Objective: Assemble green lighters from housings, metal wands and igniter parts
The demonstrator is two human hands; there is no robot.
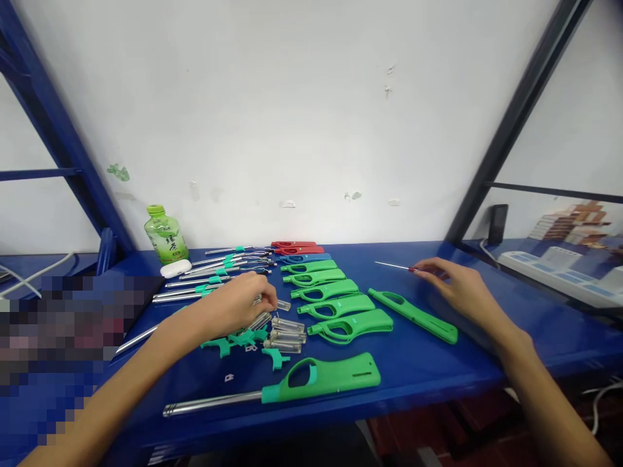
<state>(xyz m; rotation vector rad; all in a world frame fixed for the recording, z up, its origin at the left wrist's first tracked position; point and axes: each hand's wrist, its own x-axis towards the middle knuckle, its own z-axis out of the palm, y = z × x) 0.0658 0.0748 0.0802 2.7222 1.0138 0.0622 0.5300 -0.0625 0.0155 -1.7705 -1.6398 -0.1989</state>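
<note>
Left hand (250, 298) curled, grip unclear; right hand (450, 283) pinching screwdriver (412, 269); stray nudge could topple nearest green lighter (318, 384) off tabletop's (516, 285) front edge.

Right of the middle of the blue table (540, 324), a slim screwdriver (393, 265) with a red handle end points its steel shaft left. Clear rectangular tanks (288, 324) lie clustered mid-table. Just right of them, green handles (335, 308) form a row toward the back edge. Along the front edge, a green lighter (335, 379) lies sideways, silver barrel pointing left.
</note>
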